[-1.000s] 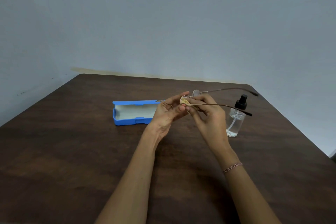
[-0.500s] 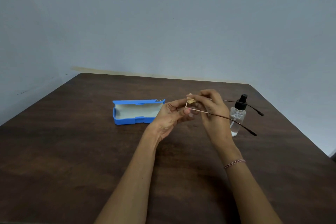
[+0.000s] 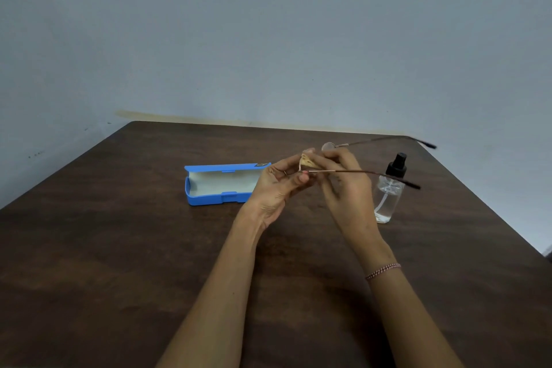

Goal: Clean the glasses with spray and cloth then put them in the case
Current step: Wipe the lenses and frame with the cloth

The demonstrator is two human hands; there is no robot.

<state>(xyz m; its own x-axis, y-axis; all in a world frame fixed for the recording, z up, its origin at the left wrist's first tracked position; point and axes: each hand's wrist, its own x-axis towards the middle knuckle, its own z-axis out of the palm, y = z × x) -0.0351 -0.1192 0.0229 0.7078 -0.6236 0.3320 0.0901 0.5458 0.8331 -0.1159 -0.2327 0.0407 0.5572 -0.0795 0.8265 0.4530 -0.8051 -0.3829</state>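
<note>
I hold thin-framed glasses (image 3: 370,172) above the table, their brown arms pointing right. My left hand (image 3: 277,188) pinches the frame at its near corner. My right hand (image 3: 343,185) pinches a small tan cloth (image 3: 307,162) against a lens. The other lens (image 3: 328,146) shows just above my right fingers. An open blue case (image 3: 221,185) with a pale lining lies on the table left of my hands. A clear spray bottle (image 3: 388,197) with a black nozzle stands upright to the right, behind the near arm of the glasses.
The dark wooden table (image 3: 119,248) runs to a blue-grey wall at the back. Its right edge slants down past the bottle.
The glasses tilted: the far arm rose and the near arm lifted back toward level. My right fingers shifted with the cloth on the lens. Case and bottle stayed put.
</note>
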